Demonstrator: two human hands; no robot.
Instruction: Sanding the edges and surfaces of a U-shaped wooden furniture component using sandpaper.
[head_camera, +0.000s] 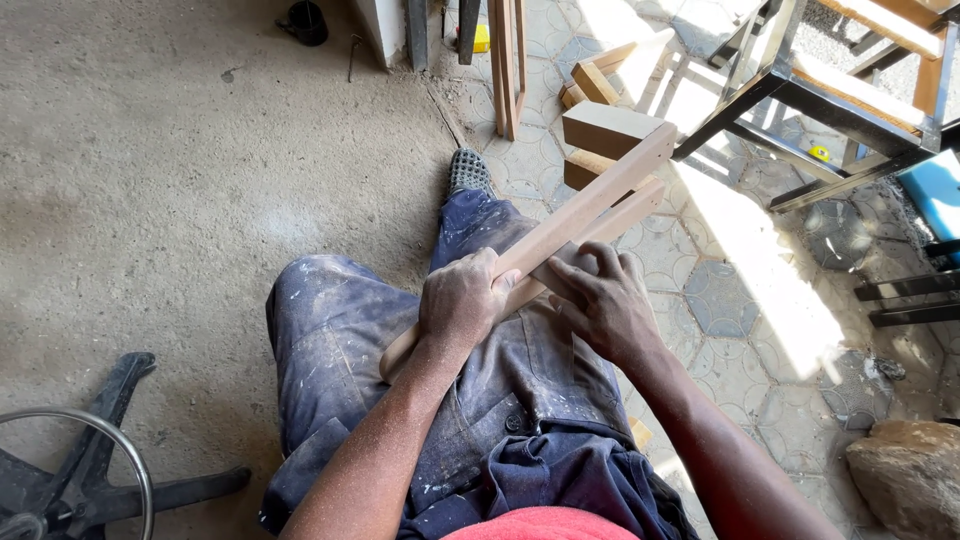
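Note:
Two long wooden bars (600, 195) lie diagonally across my lap, one on top of the other, running from my left thigh up toward the upper right. My left hand (462, 297) is wrapped around the upper bar near its lower end. My right hand (600, 300) presses on the lower bar just beside it, fingers curled over something small that I cannot make out. I sit in paint-spattered blue work trousers (340, 330), one leg stretched out ahead.
Short wooden blocks (600, 125) and a standing wooden frame (507, 60) lie ahead on patterned tiles. A black metal frame with wooden slats (840, 90) stands at upper right. A black chair base with a ring (90, 470) sits lower left, a stone (905, 475) lower right.

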